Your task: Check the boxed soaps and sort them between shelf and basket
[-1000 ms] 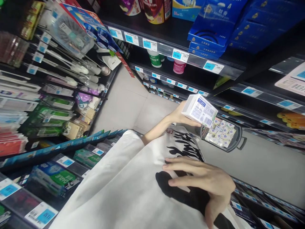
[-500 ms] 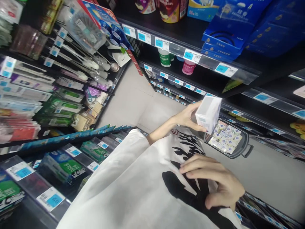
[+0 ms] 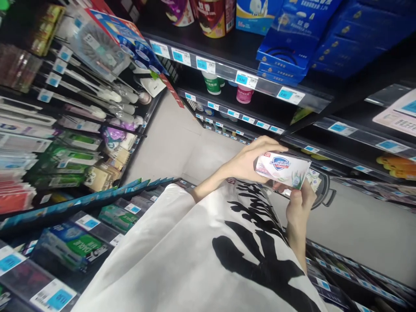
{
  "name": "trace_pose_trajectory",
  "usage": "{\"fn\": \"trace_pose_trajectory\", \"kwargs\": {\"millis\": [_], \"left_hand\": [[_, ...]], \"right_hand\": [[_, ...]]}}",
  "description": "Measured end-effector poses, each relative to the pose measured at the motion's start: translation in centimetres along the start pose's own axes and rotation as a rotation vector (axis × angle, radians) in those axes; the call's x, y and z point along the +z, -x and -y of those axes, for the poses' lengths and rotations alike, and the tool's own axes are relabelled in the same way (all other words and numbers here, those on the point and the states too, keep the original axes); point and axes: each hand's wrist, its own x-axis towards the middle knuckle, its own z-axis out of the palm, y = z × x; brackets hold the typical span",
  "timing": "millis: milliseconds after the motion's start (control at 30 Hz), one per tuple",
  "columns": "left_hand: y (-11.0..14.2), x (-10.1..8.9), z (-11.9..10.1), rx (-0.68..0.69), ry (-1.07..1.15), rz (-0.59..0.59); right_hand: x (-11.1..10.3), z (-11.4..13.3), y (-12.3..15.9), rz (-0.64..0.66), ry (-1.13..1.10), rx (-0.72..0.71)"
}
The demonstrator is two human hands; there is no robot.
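A white soap box [image 3: 282,170] with a blue logo and green leaf print is held in front of me, above a dark basket [image 3: 321,190] on the floor that holds more small white boxes. My left hand [image 3: 251,160] grips the box's left end from above, fingers curled over its top. My right hand [image 3: 299,201] has come up from below and pinches the box's lower right edge. My white shirt with black print [image 3: 227,242] fills the lower middle of the view.
Shelves with blue price tags run along both sides of a narrow aisle with a pale floor [image 3: 182,138]. Toothbrushes and toothpaste boxes [image 3: 74,247] hang at the left. Blue cartons [image 3: 292,39] and small pots [image 3: 243,93] stand on the right shelves.
My right hand left my shirt and rose to take the box's lower edge. My left hand turned the box, so its logo face now shows.
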Motion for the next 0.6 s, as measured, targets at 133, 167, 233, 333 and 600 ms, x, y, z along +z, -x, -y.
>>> {"fn": "trace_pose_trajectory", "kwargs": {"millis": [133, 167, 233, 333, 600], "left_hand": [[0.0, 0.1, 0.3, -0.006, -0.006, -0.001], [-0.1, 0.1, 0.4, -0.006, -0.008, 0.006], [-0.1, 0.1, 0.5, 0.015, -0.018, 0.004], [-0.2, 0.2, 0.5, 0.074, -0.025, -0.004], [0.2, 1.8, 2.3, 0.04, 0.135, -0.032]], "right_hand": [[0.3, 0.8, -0.3, -0.087, 0.033, 0.027], [0.3, 0.8, -0.4, -0.096, 0.022, 0.033], [0.3, 0.8, -0.4, -0.096, -0.006, 0.034], [0.2, 0.2, -0.1, -0.119, -0.012, 0.02], [0.3, 0.2, 1.2, -0.243, 0.257, -0.161]]}}
